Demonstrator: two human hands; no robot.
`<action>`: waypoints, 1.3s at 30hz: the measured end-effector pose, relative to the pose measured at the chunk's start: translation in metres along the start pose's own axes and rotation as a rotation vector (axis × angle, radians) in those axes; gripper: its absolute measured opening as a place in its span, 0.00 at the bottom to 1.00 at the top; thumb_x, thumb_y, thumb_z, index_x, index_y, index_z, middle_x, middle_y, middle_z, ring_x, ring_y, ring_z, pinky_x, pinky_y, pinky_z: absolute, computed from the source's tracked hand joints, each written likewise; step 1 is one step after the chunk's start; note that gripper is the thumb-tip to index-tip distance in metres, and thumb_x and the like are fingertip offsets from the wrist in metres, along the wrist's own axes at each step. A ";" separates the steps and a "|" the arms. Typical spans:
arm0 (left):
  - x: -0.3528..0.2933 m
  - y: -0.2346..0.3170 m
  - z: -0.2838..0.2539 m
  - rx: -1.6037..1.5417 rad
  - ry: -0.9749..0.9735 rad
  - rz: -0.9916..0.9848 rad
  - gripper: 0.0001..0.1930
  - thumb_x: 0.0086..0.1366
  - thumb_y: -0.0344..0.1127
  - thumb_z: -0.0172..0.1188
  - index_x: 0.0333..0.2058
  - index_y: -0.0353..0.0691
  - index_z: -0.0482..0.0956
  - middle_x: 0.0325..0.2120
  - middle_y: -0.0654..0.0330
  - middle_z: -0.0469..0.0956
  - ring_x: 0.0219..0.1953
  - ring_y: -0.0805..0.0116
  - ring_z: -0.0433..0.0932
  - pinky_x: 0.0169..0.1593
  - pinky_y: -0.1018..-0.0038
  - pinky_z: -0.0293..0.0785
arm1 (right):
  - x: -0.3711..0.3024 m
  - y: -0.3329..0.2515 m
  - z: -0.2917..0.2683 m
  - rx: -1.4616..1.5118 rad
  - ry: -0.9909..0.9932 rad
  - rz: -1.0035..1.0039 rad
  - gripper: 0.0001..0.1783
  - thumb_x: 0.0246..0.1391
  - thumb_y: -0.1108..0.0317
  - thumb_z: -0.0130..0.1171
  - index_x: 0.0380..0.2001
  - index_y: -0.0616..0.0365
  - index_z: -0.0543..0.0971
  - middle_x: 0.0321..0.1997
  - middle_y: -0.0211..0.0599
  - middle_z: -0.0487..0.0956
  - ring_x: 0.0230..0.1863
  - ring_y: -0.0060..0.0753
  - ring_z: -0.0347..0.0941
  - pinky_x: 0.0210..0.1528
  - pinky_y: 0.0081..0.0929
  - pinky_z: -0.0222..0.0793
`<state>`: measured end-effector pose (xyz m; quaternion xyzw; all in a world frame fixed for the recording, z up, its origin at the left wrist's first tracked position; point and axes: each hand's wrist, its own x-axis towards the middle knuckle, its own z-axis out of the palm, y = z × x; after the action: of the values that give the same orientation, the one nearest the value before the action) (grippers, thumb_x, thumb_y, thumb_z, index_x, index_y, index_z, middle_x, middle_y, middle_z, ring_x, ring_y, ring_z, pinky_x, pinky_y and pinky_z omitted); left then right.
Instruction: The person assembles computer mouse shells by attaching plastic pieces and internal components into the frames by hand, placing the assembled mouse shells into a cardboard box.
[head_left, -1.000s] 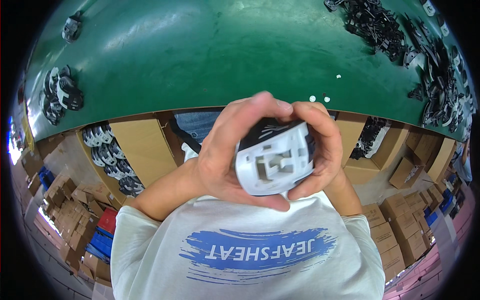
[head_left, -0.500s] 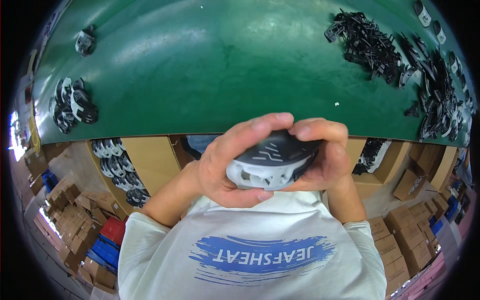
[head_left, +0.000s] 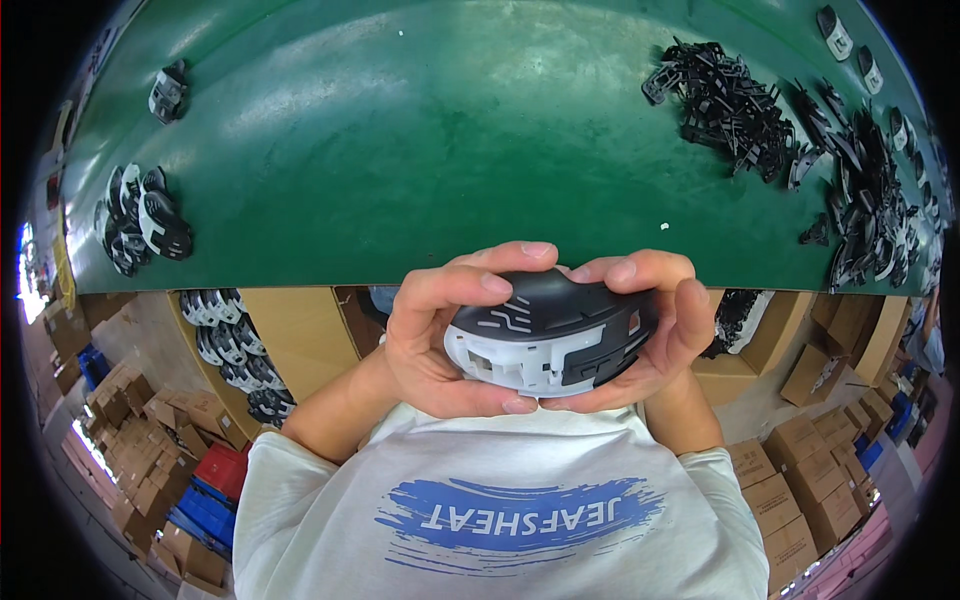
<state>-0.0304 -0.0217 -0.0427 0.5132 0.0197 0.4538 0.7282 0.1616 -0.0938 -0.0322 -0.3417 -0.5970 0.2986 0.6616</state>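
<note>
Between my two hands is a rounded black-and-white plastic shell, like a computer mouse housing (head_left: 540,335). It has a black slotted top and a white lower side with cutouts. My left hand (head_left: 440,340) closes round its left end, fingers over the top and thumb beneath. My right hand (head_left: 660,330) grips the right end, where a black side piece lies against the white part. Both hands hold the shell in front of my chest, close to the near edge of the green table (head_left: 380,150).
Similar shells (head_left: 150,215) lie on the table's left, with one piece (head_left: 168,92) farther back. Tangled black plastic parts (head_left: 730,110) are heaped at the right, beside another pile (head_left: 870,200). Below the edge stand a carton of shells (head_left: 235,345) and stacked boxes (head_left: 800,490).
The shell has turned in my hands, so more of its white side and the black side piece now show. My fingers have shifted slightly on it. My view has tilted a little.
</note>
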 end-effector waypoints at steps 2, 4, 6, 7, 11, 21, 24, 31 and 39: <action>0.000 0.001 0.000 -0.001 -0.021 -0.018 0.46 0.54 0.22 0.81 0.67 0.33 0.62 0.70 0.26 0.61 0.69 0.40 0.73 0.69 0.53 0.76 | 0.000 0.002 -0.001 0.003 -0.001 -0.024 0.73 0.35 0.69 0.90 0.80 0.55 0.52 0.68 0.59 0.64 0.61 0.53 0.79 0.59 0.45 0.86; -0.005 0.002 -0.005 0.041 -0.030 -0.028 0.49 0.52 0.28 0.85 0.66 0.33 0.61 0.70 0.27 0.62 0.68 0.42 0.74 0.68 0.53 0.76 | 0.005 -0.001 0.000 -0.002 -0.035 -0.049 0.71 0.37 0.69 0.90 0.79 0.54 0.54 0.68 0.60 0.64 0.61 0.53 0.78 0.58 0.44 0.86; -0.008 0.002 -0.008 -0.131 0.089 -0.174 0.53 0.47 0.37 0.89 0.66 0.33 0.61 0.69 0.29 0.63 0.67 0.44 0.75 0.68 0.54 0.76 | 0.004 -0.006 -0.004 -0.119 -0.044 0.050 0.68 0.38 0.62 0.89 0.77 0.66 0.57 0.66 0.62 0.71 0.59 0.53 0.78 0.56 0.42 0.85; -0.009 0.003 -0.009 -0.130 0.127 -0.229 0.56 0.44 0.45 0.91 0.65 0.34 0.61 0.68 0.31 0.65 0.67 0.46 0.75 0.69 0.54 0.74 | 0.006 -0.011 -0.011 -0.161 -0.079 0.117 0.68 0.38 0.61 0.89 0.77 0.69 0.57 0.66 0.61 0.73 0.60 0.52 0.78 0.57 0.42 0.82; -0.011 -0.001 -0.007 -0.031 0.132 -0.262 0.56 0.46 0.45 0.90 0.66 0.34 0.61 0.68 0.36 0.66 0.67 0.49 0.75 0.70 0.53 0.72 | 0.008 -0.014 -0.008 -0.091 -0.042 0.244 0.66 0.38 0.61 0.88 0.76 0.70 0.60 0.66 0.60 0.74 0.64 0.52 0.76 0.62 0.42 0.76; 0.017 0.021 -0.013 0.705 -0.121 -0.007 0.51 0.47 0.51 0.86 0.65 0.28 0.74 0.61 0.42 0.77 0.59 0.46 0.80 0.61 0.56 0.75 | 0.003 -0.001 -0.007 0.036 -0.088 0.114 0.63 0.41 0.55 0.83 0.74 0.72 0.62 0.67 0.58 0.75 0.67 0.53 0.73 0.67 0.50 0.69; 0.017 0.022 -0.006 0.762 -0.124 -0.001 0.50 0.48 0.50 0.85 0.64 0.27 0.74 0.61 0.44 0.78 0.59 0.46 0.80 0.61 0.55 0.74 | 0.007 -0.005 -0.008 -0.053 -0.150 0.085 0.61 0.40 0.53 0.83 0.73 0.73 0.64 0.65 0.54 0.77 0.68 0.50 0.71 0.68 0.49 0.66; -0.006 0.006 0.005 0.491 0.016 -0.137 0.49 0.50 0.49 0.84 0.65 0.28 0.73 0.60 0.45 0.78 0.60 0.47 0.78 0.63 0.55 0.72 | 0.009 -0.018 0.003 0.144 -0.054 0.419 0.55 0.44 0.54 0.82 0.70 0.72 0.67 0.66 0.51 0.73 0.69 0.47 0.69 0.73 0.48 0.61; -0.015 0.005 0.014 0.337 0.125 -0.216 0.48 0.53 0.43 0.82 0.67 0.26 0.69 0.60 0.41 0.77 0.64 0.47 0.75 0.67 0.56 0.68 | 0.014 -0.016 0.000 0.105 -0.035 0.378 0.49 0.41 0.57 0.83 0.65 0.68 0.75 0.61 0.49 0.76 0.66 0.47 0.74 0.78 0.51 0.57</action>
<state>-0.0350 -0.0419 -0.0390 0.5934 0.1951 0.3944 0.6739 0.1628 -0.0922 -0.0113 -0.4076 -0.5174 0.4540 0.6000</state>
